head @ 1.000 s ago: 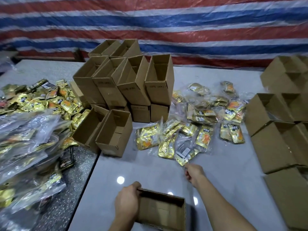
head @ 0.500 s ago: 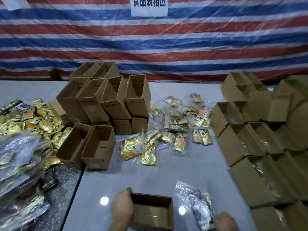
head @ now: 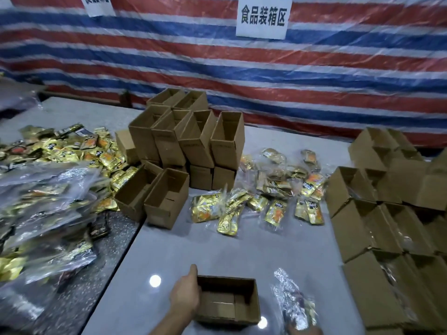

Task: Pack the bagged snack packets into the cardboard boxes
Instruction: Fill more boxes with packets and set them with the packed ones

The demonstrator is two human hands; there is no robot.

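Observation:
An open, empty cardboard box (head: 244, 308) sits on the grey table (head: 217, 252) near its front edge. My left hand (head: 185, 294) grips the box's left wall, thumb pointing up. To the right of the box, my right hand (head: 303, 330), mostly cut off by the bottom edge, holds a clear bag of snack packets (head: 294, 303) just above the table. More bagged gold snack packets (head: 256, 201) lie scattered across the middle of the table.
A stack of empty boxes (head: 193, 141) stands behind the packets, with two more boxes (head: 154, 199) lying at the table's left edge. Further boxes (head: 387, 228), some filled, line the right side. A big heap of bagged packets (head: 43, 209) covers the left table. A striped tarp hangs behind.
My right hand took a bag from the scattered packets and pulled it back to the right of the box. My left hand kept its grip on the box. The camera tilted upward.

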